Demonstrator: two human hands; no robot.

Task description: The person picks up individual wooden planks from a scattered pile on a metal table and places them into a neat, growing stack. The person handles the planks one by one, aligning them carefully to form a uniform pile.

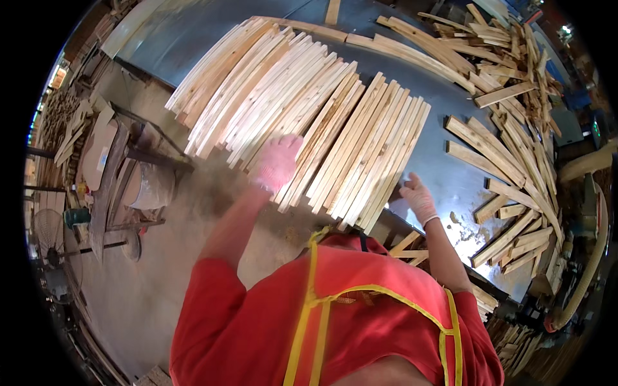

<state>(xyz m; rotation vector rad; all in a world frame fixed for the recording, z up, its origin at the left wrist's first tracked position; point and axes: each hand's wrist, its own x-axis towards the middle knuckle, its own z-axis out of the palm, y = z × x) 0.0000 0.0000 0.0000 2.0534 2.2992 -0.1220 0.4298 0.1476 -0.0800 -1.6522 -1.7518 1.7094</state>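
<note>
Narrow wooden strips [277,83] lie side by side in a long row on the metal table, their near ends jutting past its edge. A narrow gap parts the right-hand group of strips [372,148] from the others. My left hand [278,161], in a pale pinkish glove, rests over the near ends of the strips left of that gap, fingers stretched along the wood. Beyond the right end of the row, over the table's near edge, my right hand [420,199] wears a similar glove. Its fingers are partly spread, apart from the wood, and nothing shows in them.
The metal table [444,161] bears a pile of loose wooden pieces [515,135] on its right. Long strips [412,55] lie behind the row. At the left stand a cluttered rack [109,180] and a fan [51,235] on the floor.
</note>
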